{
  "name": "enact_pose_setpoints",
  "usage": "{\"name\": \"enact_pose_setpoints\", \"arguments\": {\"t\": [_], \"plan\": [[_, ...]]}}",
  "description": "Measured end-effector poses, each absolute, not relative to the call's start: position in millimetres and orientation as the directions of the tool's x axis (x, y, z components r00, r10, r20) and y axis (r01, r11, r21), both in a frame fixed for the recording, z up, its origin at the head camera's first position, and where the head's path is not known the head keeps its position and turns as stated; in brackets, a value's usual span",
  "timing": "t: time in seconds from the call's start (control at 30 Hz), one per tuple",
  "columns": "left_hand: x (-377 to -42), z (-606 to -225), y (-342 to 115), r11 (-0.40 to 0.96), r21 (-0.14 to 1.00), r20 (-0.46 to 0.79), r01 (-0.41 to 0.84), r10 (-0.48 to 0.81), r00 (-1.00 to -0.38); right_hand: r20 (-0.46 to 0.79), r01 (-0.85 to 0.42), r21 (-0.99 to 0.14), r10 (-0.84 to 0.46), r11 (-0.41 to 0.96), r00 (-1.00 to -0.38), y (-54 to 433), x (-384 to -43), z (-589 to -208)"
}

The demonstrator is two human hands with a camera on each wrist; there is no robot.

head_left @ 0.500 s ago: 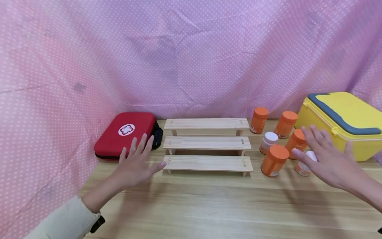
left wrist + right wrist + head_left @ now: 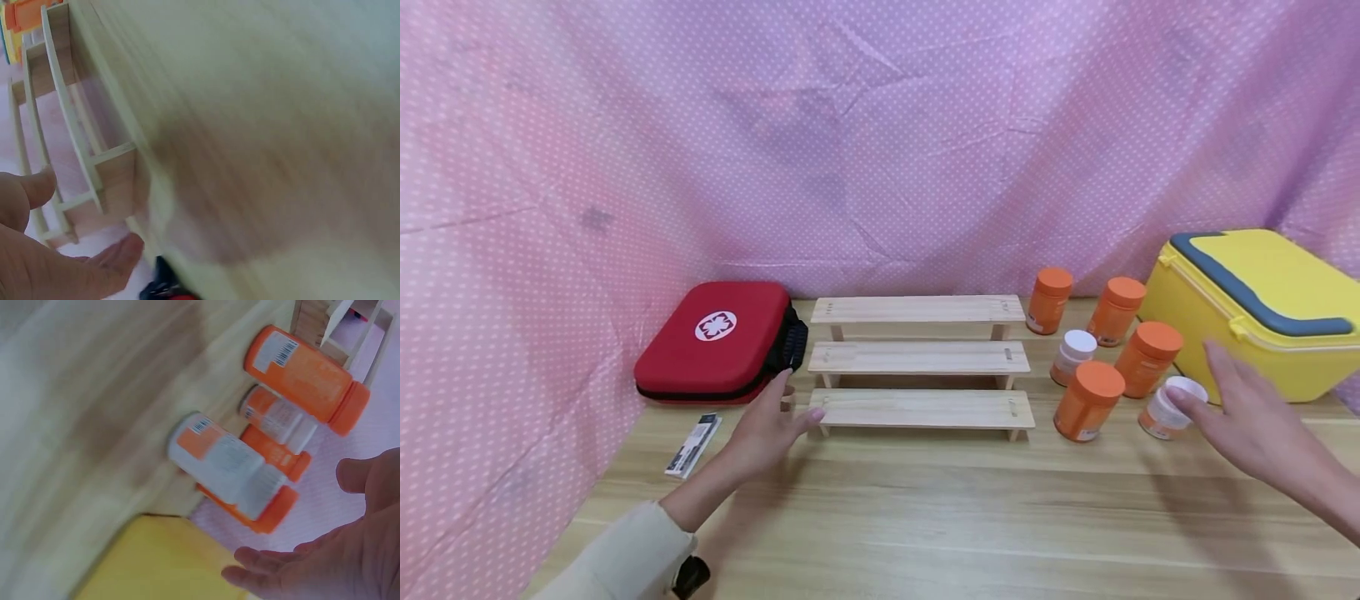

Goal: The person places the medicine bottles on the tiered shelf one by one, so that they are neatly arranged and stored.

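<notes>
Here, nothing is held: the right hand (image 2: 1247,421) is spread flat, fingers straight, just right of the white-lidded bottle (image 2: 1165,407), which stands upright on the bench (image 2: 925,517) before the yellow box (image 2: 1262,312). The bottle is nearest this hand. The left hand (image 2: 771,429), relaxed and empty, is kept beside the wooden step rack (image 2: 921,358).

Head view: from above and behind, facing forward and down across the bench (image 2: 925,517) toward the pink backdrop (image 2: 880,150). Left wrist view: close and low, skimming the bench toward the stepped wooden rack (image 2: 75,156), also seen from the head (image 2: 921,358). Right wrist view: close, tilted, sharing the orange bottles (image 2: 300,369) with the head view (image 2: 1086,400).
</notes>
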State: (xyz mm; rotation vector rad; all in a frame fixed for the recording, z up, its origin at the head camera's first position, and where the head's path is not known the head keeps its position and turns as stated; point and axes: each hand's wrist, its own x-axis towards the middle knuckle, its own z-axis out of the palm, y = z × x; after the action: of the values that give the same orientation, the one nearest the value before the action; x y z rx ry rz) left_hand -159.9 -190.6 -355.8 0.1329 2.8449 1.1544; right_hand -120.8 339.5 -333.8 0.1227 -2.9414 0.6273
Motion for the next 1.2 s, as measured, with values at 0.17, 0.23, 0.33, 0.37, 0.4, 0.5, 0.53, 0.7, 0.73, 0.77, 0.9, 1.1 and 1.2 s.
{"name": "enact_pose_setpoints", "arguments": {"t": [0.17,0.23,0.33,0.37,0.4,0.5,0.53,0.7,0.73,0.77,0.9,1.1,1.2], "plan": [[-168,-369,-192,0.62,0.784,-0.035,0.039,0.107,-0.994,0.078,-0.062,-0.481,-0.028,0.874,-0.997,347,-125,-344],[-169,-373,-192,0.576,0.816,-0.039,0.043,0.128,-0.991,0.077,-0.06,-0.509,-0.024,0.859,-0.997,349,-126,-349],[-171,-378,-192,0.513,0.858,-0.056,0.035,0.161,-0.985,0.099,-0.079,-0.558,-0.029,0.826,-0.995,350,-125,-356],[-171,-379,-192,0.495,0.869,-0.067,0.026,0.169,-0.983,0.11,-0.089,-0.567,-0.031,0.819,-0.993,351,-125,-358],[-171,-380,-192,0.485,0.874,-0.077,0.016,0.171,-0.982,0.12,-0.099,-0.575,-0.036,0.812,-0.992,351,-125,-360],[-173,-382,-191,0.459,0.888,-0.111,-0.025,0.161,-0.981,0.143,-0.119,-0.587,-0.042,0.801,-0.989,351,-126,-363],[-173,-382,-191,0.455,0.89,-0.12,-0.034,0.161,-0.98,0.144,-0.122,-0.594,-0.044,0.795,-0.989,351,-126,-364],[-175,-385,-193,0.404,0.913,-0.143,-0.061,0.175,-0.974,0.174,-0.144,-0.612,-0.045,0.778,-0.984,349,-129,-368],[-175,-385,-193,0.396,0.916,-0.146,-0.065,0.177,-0.973,0.187,-0.152,-0.612,-0.044,0.776,-0.981,349,-129,-369],[-175,-385,-193,0.385,0.92,-0.151,-0.074,0.175,-0.973,0.197,-0.159,-0.614,-0.045,0.773,-0.979,349,-129,-370],[-176,-386,-193,0.377,0.92,-0.173,-0.104,0.154,-0.973,0.226,-0.176,-0.619,-0.041,0.765,-0.973,350,-128,-372],[-178,-387,-193,0.377,0.917,-0.19,-0.128,0.132,-0.973,0.264,-0.194,-0.625,-0.029,0.756,-0.964,351,-128,-375],[-179,-388,-193,0.378,0.917,-0.194,-0.13,0.136,-0.972,0.269,-0.193,-0.628,-0.022,0.754,-0.963,353,-128,-375]]}}
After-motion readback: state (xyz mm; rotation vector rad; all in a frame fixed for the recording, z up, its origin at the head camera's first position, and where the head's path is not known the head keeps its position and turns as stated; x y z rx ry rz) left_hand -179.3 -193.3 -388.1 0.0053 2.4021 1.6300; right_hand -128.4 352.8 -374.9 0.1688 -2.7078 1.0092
